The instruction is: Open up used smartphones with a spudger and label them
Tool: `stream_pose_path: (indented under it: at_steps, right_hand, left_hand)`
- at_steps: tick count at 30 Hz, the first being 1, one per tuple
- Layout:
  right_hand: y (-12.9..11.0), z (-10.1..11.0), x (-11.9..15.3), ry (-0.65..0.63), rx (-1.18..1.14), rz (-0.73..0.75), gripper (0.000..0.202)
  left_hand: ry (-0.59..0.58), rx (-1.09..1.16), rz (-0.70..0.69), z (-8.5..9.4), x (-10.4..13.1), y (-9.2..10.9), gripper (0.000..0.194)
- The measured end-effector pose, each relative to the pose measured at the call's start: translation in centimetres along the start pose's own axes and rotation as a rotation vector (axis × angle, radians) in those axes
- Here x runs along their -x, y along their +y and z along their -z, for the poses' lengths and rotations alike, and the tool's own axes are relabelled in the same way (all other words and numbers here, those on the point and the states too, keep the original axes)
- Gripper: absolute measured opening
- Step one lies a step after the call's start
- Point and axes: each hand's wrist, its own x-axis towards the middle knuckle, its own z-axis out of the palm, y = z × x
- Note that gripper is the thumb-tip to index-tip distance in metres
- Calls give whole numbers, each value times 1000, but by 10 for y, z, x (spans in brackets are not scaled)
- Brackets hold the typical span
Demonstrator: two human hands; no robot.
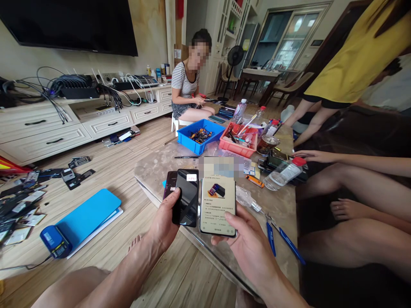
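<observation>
My left hand point(163, 216) is closed around a black smartphone point(188, 201) with a dark screen and a white sticker at its top. Behind that phone a dark reddish panel point(170, 182) shows, perhaps another phone or a back cover; whether my hand grips it too I cannot tell. My right hand point(247, 235) grips a second smartphone point(217, 209), its lit screen showing a picture of phones and lines of text. My thumb lies on the lower right of that screen. Both phones are side by side, upright and slightly apart, above the near edge of the low table point(154, 169).
On the table are a blue bin point(189, 145), a red bin point(237, 149), a clear bottle point(282, 176), an orange cutter point(255, 181) and blue-handled pliers point(285, 239). A person point(189, 81) sits opposite; others are at right. Phone parts point(25, 201) and a blue folder point(93, 214) lie on the floor.
</observation>
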Motion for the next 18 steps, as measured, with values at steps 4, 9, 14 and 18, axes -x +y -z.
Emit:
stream_pose_path:
  at_steps: [4,9,14,18]
  right_hand:
    - [1,2,0,-12,0,4,29]
    - [1,1,-1,-8,0,5,29]
    - [1,2,-1,-28,2,13,28]
    - [0,2,0,-36,13,11,29]
  left_hand:
    - [1,8,6,1,-1,0,34]
    - [6,0,26,0,-1,0,34]
    - [59,34,22,-5,1,1,29]
    - [76,60,42,-9,3,5,26]
